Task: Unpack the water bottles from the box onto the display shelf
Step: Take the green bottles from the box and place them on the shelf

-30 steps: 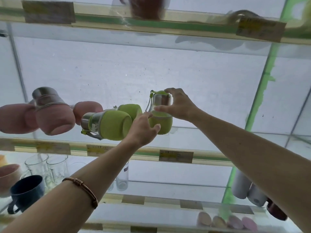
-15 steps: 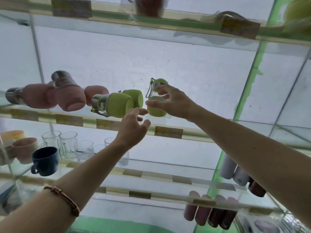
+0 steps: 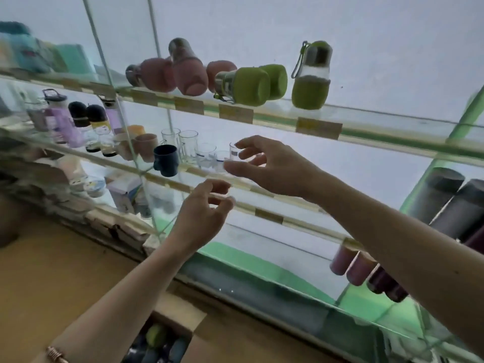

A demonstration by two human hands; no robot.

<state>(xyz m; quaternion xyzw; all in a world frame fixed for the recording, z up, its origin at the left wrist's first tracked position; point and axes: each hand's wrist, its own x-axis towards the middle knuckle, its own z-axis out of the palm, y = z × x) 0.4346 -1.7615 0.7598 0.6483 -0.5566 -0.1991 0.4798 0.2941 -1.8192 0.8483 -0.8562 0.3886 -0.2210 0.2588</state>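
A glass display shelf (image 3: 275,119) against a pale wall carries an upright green-sleeved glass water bottle (image 3: 311,77). The cardboard box (image 3: 180,322) of bottles lies below; the left hand (image 3: 203,218) is nearer, the right hand (image 3: 269,166) higher. Both sets of fingers are loosely spread and empty.

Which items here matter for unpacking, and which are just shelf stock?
Job: upright green bottle, lying green bottles, pink bottles, box, glass shelf, both empty hands.
Stock: glasses, navy mug, dark flasks.

Bright, even backlight through pale glass shelving; soft motion blur throughout, wide-angle bending at the edges.
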